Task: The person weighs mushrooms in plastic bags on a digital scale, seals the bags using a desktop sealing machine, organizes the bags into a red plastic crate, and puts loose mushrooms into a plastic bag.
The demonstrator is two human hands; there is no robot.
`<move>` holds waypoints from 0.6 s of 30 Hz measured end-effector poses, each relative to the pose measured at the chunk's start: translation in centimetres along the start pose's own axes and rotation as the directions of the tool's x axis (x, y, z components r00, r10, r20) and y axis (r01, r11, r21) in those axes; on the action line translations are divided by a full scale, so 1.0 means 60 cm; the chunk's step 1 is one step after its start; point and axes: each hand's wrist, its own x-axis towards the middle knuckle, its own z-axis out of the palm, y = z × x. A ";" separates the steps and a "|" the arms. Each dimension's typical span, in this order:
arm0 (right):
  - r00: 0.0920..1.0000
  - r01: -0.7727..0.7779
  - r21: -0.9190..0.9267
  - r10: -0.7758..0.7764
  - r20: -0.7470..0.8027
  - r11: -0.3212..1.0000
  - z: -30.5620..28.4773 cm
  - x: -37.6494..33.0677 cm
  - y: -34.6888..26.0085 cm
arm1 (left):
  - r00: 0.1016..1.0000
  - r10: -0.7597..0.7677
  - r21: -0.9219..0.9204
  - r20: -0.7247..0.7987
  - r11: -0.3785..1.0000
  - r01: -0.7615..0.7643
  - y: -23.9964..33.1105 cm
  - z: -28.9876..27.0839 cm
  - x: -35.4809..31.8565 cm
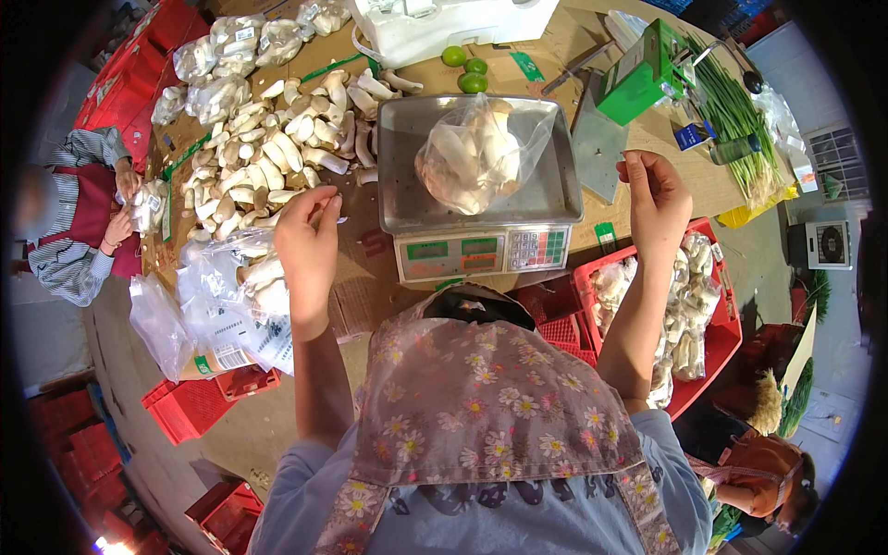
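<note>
Two bare hands are raised over the worktop (555, 55), one on each side of a digital scale (481, 199). On the scale's steel pan sits a clear plastic bag of pale mushrooms (474, 153), resting near the middle of the pan, its loose top slumped to the right. The bag lies between the hands and touches neither: the left hand (307, 242) hangs just off the near left corner of the pan, and the right hand (659, 199) off its right edge.

The left hand's fingers (326, 211) are pinched narrow, thumb to fingertips; whether something thin is caught there, I cannot tell. The right hand's fingers (638, 166) are curled in loosely, also narrow, with nothing visible in them.

Left of the scale a heap of loose mushrooms (268, 153) spreads over cardboard, with filled bags (236, 42) at the far left. Three green limes (467, 69) lie beyond the scale, green onions (740, 120) at the far right. A red crate (712, 333) of bagged mushrooms stands near right. Another person in a striped sleeve (74, 213) handles a bag at the far left.
</note>
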 end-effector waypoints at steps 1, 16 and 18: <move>1.000 -0.003 0.013 0.003 0.005 1.000 0.001 -0.001 0.002 | 1.000 -0.009 0.008 0.028 1.000 0.008 0.004 0.001 0.003; 0.829 -0.242 -0.356 0.383 0.407 0.903 0.111 0.075 -0.045 | 0.919 0.240 0.486 0.313 0.791 -0.372 0.231 0.183 0.152; 0.826 -0.184 -0.350 0.337 0.451 0.919 0.124 0.080 -0.025 | 0.844 0.012 0.485 0.537 0.814 -0.321 0.240 0.209 0.179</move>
